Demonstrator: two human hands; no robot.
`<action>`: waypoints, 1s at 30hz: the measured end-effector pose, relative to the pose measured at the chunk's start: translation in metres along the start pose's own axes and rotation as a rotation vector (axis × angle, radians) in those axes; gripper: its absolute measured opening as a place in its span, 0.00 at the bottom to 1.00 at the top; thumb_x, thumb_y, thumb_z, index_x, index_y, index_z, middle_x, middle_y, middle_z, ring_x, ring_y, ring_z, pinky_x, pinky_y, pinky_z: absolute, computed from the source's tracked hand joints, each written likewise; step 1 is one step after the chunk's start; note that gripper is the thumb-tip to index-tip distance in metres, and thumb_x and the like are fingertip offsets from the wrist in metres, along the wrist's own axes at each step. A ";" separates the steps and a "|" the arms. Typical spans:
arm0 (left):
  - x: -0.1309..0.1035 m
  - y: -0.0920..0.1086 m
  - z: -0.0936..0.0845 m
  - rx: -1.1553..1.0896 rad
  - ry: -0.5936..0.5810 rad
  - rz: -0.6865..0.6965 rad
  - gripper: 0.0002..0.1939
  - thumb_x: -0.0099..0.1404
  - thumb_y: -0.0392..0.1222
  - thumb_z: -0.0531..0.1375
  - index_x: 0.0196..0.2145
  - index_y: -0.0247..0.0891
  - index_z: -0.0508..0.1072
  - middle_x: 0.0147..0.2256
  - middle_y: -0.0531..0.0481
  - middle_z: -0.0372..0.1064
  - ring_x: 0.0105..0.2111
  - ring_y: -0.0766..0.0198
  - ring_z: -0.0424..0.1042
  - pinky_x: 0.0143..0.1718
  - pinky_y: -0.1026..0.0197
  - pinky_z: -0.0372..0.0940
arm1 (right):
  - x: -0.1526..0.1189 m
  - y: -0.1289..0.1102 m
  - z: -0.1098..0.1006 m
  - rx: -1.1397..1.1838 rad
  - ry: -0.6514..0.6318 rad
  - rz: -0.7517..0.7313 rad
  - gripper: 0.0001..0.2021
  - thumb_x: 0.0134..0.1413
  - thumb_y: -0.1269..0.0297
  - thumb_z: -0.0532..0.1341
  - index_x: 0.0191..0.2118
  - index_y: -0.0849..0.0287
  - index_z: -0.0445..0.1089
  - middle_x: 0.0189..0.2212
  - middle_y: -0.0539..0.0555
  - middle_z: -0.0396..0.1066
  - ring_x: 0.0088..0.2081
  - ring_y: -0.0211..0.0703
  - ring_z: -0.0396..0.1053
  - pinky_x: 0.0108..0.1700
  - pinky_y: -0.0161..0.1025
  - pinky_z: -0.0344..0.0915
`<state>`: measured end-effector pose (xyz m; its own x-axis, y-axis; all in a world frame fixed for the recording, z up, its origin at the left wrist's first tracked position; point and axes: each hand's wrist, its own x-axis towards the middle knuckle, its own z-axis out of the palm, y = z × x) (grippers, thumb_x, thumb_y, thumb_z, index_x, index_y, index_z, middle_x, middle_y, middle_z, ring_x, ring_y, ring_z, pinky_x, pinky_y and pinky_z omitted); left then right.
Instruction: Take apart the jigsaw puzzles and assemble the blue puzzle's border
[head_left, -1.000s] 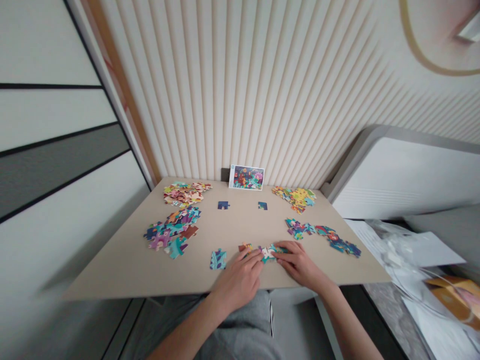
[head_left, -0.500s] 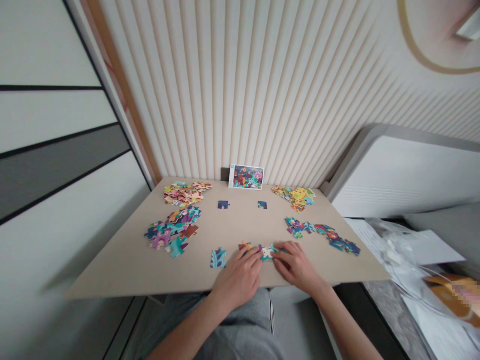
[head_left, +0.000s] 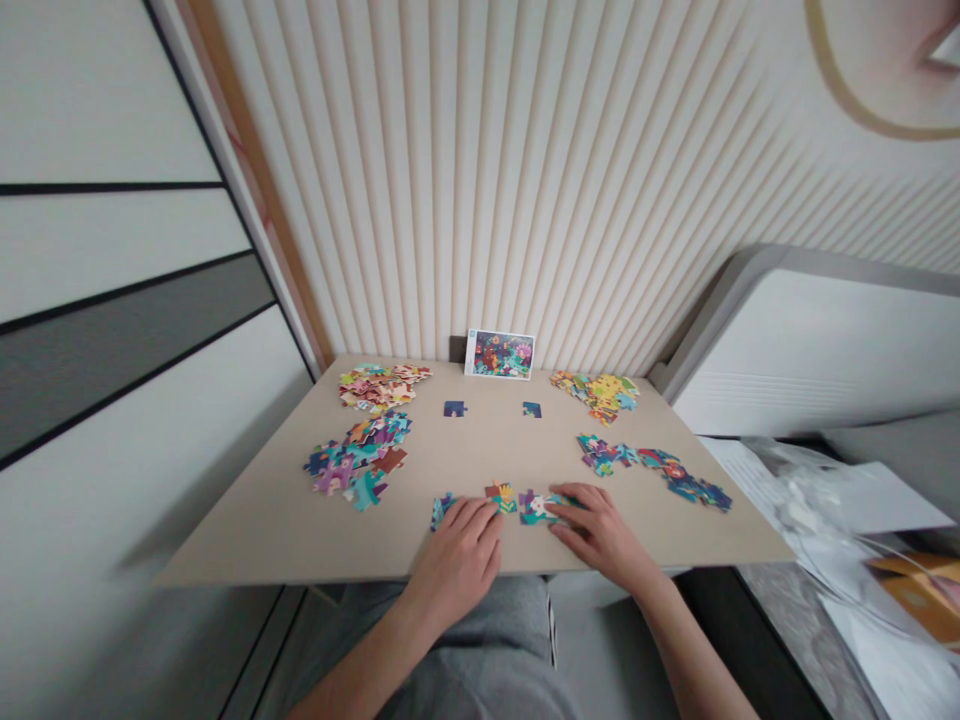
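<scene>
My left hand (head_left: 459, 555) lies palm down at the table's front edge, its fingers together over the gap between a blue patterned piece (head_left: 441, 511) and a yellow and teal piece (head_left: 503, 497). Whether it grips either piece is hidden. My right hand (head_left: 596, 530) rests with thumb and fingers apart on the right part of a teal, white and purple puzzle section (head_left: 535, 507). A narrow gap separates that section from the yellow and teal piece.
Puzzle piles lie at back left (head_left: 382, 388), left (head_left: 356, 458), back right (head_left: 600, 394) and right (head_left: 679, 478). Two single pieces (head_left: 454, 409) (head_left: 532, 410) lie in front of a picture card (head_left: 500, 354) leaning on the ribbed wall. Papers lie beyond the table's right edge.
My left hand has moved left, off the middle pieces and partly over the blue patterned piece. The yellow and teal piece shows more fully now. My right hand has stayed at the right section.
</scene>
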<state>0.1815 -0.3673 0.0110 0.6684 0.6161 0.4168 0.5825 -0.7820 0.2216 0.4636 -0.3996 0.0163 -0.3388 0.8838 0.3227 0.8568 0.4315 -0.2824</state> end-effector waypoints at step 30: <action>-0.009 -0.006 0.010 -0.045 0.015 0.048 0.21 0.65 0.30 0.54 0.54 0.38 0.71 0.54 0.42 0.69 0.58 0.52 0.66 0.63 0.45 0.62 | -0.002 -0.005 -0.004 0.082 0.048 0.079 0.13 0.65 0.60 0.60 0.53 0.49 0.74 0.56 0.57 0.70 0.58 0.52 0.66 0.60 0.53 0.61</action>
<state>0.1766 -0.3676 -0.0031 0.6879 0.5765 0.4411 0.5285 -0.8143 0.2401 0.4611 -0.4041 0.0206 -0.2505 0.9070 0.3386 0.8449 0.3756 -0.3809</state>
